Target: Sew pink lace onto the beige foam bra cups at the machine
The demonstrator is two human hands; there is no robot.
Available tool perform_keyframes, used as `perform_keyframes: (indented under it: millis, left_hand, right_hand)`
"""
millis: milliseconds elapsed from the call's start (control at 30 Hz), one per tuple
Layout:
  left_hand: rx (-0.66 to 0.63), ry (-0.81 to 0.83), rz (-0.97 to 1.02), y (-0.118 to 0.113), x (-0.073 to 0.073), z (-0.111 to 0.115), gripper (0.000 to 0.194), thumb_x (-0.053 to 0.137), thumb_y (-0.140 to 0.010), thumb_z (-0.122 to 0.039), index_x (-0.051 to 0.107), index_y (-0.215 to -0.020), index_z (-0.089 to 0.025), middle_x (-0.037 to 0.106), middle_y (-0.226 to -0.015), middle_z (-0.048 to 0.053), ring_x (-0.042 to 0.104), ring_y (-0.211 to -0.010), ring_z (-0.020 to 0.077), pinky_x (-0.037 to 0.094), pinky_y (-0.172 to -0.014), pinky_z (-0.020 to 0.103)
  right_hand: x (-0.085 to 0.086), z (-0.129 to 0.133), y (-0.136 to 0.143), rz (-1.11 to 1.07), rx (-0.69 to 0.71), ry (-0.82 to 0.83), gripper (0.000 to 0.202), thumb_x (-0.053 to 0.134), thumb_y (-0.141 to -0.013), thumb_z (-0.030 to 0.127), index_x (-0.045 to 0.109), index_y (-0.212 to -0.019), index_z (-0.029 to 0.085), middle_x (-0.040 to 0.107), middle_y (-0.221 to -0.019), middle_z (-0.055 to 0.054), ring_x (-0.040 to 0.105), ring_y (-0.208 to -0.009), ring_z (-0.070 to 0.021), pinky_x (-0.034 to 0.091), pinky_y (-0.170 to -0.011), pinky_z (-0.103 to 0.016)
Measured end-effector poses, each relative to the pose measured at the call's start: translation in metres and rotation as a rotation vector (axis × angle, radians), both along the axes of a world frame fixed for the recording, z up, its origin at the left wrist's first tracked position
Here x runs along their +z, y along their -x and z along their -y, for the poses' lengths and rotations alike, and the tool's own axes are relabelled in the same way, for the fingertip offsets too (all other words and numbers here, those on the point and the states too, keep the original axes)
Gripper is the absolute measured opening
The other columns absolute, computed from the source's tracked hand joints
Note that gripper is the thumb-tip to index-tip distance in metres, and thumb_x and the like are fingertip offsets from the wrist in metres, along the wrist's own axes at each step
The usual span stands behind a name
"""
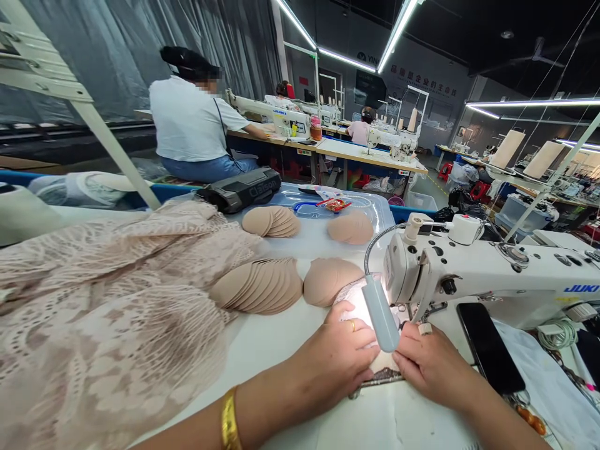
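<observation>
My left hand (344,350) presses down on a pale, brightly lit lace-edged piece of fabric (349,300), with its fingers bent over it. Close to the needle area of the white sewing machine (497,269), my right hand (434,362) has its thumb and fingers pinched together at the fabric's right edge; the lamp partly hides this spot. A grey lamp head (379,315) on a bendable neck hangs between both hands. Beyond my left hand lie a fanned stack of beige bra cup pads (260,286) and a second stack of pads (328,281).
Cream lace fabric (107,325) is heaped across the left side. Two more pad stacks lie on a clear plastic lid (314,234), near a black Claison case (248,187). A phone (490,347) rests right of my right hand. A co-worker (192,119) sits at another machine ahead.
</observation>
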State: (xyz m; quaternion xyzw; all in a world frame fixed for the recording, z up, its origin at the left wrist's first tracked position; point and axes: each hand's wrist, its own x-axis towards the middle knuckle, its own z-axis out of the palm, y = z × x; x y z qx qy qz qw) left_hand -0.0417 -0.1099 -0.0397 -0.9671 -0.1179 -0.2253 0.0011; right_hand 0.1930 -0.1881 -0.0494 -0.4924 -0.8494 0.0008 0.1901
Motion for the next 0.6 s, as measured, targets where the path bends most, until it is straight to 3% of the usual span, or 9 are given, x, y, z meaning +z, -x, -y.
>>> perform_keyframes:
  millis: [167,467,600]
  left_hand:
    - [0.019,0.031,-0.033,-0.002,0.001,-0.012,0.015,0.062,-0.093,-0.020,0.057,-0.079,-0.020,0.068,-0.084,0.002,0.063,-0.080,0.0240,0.034,-0.096,0.052]
    - [0.041,0.058,-0.017,-0.010,0.006,-0.031,0.020,0.052,-0.098,-0.012,0.063,-0.083,-0.021,0.070,-0.087,0.000,0.063,-0.086,0.0219,0.031,-0.098,0.048]
    - [0.089,-0.095,0.010,-0.001,-0.008,-0.020,0.006,0.068,-0.092,-0.021,0.065,-0.086,-0.021,0.072,-0.086,0.001,0.064,-0.082,0.0240,0.033,-0.090,0.046]
  right_hand:
    - [-0.007,-0.005,0.000,-0.024,-0.075,-0.003,0.019,0.048,-0.097,0.016,0.057,-0.083,0.022,0.059,-0.077,-0.001,0.050,-0.071,-0.0190,0.036,-0.064,-0.030]
    - [-0.006,-0.012,0.004,-0.064,-0.136,0.005,0.018,0.048,-0.098,0.018,0.065,-0.098,0.022,0.065,-0.086,-0.004,0.056,-0.077,-0.0216,0.043,-0.071,-0.030]
    - [-0.010,-0.010,0.003,-0.016,-0.144,-0.057,0.018,0.050,-0.098,0.019,0.068,-0.097,0.022,0.067,-0.087,-0.005,0.058,-0.080,-0.0237,0.049,-0.076,-0.034]
